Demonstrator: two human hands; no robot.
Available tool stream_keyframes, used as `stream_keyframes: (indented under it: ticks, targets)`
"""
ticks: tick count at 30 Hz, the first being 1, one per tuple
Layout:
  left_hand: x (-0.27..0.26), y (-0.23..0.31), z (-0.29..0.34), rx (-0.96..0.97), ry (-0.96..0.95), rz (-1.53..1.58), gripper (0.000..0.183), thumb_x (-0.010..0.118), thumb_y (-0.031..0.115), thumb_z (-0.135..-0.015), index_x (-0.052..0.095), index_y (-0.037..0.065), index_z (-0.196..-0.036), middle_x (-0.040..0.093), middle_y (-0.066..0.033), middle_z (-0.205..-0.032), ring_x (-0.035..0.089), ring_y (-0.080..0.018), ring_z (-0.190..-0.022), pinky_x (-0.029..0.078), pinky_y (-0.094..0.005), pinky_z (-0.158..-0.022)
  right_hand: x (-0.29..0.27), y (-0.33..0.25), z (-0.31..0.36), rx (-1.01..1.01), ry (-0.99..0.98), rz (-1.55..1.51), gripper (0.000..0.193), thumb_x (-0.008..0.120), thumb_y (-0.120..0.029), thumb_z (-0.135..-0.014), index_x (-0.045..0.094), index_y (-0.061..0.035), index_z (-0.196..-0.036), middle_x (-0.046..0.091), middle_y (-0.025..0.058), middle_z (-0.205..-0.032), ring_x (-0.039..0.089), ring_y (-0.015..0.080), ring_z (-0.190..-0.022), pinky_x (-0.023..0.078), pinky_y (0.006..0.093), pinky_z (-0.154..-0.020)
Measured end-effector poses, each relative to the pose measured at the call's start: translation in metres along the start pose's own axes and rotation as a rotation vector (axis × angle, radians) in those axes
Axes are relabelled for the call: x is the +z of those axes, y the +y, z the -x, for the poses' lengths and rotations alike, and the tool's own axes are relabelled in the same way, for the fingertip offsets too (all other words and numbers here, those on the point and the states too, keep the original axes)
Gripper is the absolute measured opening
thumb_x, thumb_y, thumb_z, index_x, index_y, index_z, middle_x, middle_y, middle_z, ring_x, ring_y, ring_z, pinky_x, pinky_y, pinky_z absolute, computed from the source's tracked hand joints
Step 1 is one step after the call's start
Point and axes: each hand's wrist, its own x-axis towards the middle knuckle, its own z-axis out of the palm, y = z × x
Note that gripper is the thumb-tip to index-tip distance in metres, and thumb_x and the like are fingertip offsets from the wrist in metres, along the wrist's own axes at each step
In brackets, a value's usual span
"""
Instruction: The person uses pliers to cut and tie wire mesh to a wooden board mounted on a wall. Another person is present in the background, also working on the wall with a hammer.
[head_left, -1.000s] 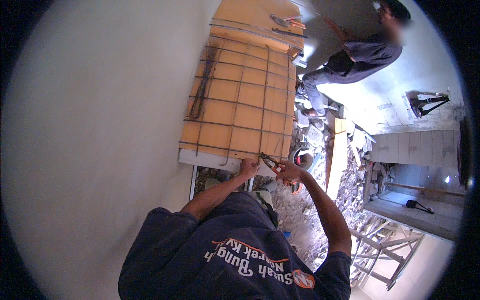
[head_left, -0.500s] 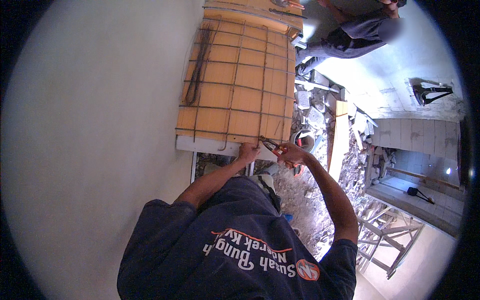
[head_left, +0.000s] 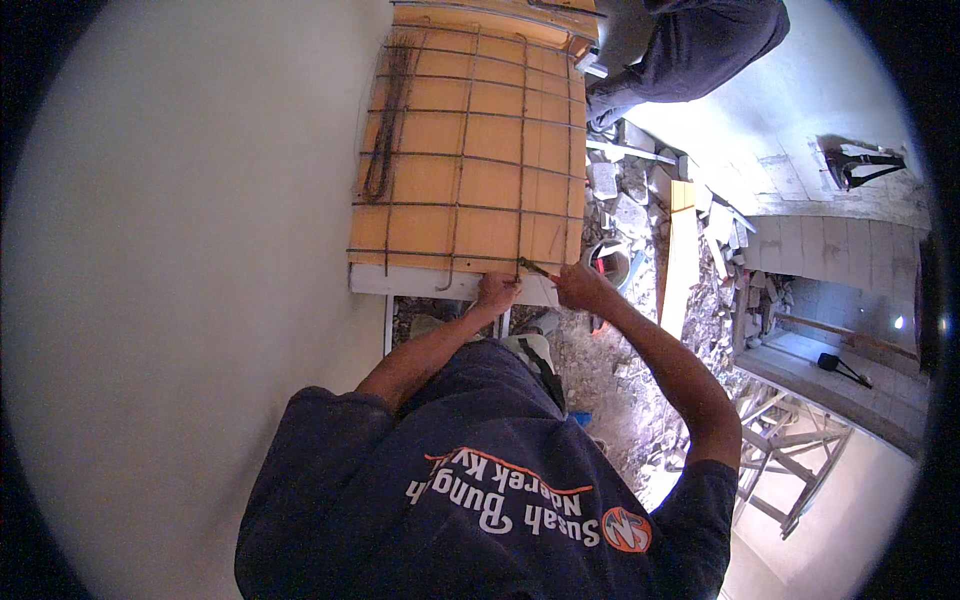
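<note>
The right hand (head_left: 584, 288) has its fingers wrapped round pincers (head_left: 540, 270) slanting left and away to the steel grid's (head_left: 521, 163) near edge, the left hand (head_left: 497, 292) curled just beside their tip, its hold too small to tell.

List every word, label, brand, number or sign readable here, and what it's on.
Dark shirt: white lettering with an orange line, upside down in view; I don't transcribe wording.
Same shirt: round orange badge with white marks; also not transcribed.
Pliers, steel grid, bucket: no lettering I can make out; any there is too small or blurred.
</note>
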Motion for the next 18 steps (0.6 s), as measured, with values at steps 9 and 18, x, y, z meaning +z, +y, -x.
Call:
stream_keyframes:
  ticks: [9, 18]
  targets:
    - [0.009, -0.012, -0.003, 0.051, 0.001, 0.177, 0.033, 0.064, 0.029, -0.089, 0.064, 0.007, -0.064, 0.063, -0.0056, -0.06, 0.061, -0.0197, -0.057, 0.046, -0.0372, -0.059, -0.018, -0.027, -0.01, -0.291, 0.096, 0.361, 0.046, 0.082, -0.036, -0.078, 0.071, 0.0076, -0.088, 0.073, 0.0184, -0.075, 0.075, 0.0279, -0.072, 0.061, 0.042, -0.067]
    - [-0.01, -0.012, 0.001, -0.047, 0.027, 0.081, 0.032, 0.069, 0.035, -0.084, 0.07, 0.008, -0.066, 0.065, -0.0093, -0.059, 0.066, -0.0229, -0.057, 0.05, -0.0409, -0.06, -0.036, -0.013, 0.001, 0.393, -0.698, -1.274, 0.015, 0.073, -0.022, -0.089, 0.064, -0.0099, -0.091, 0.053, -0.0043, -0.061, 0.049, 0.0023, -0.048, 0.034, 0.0194, -0.036]
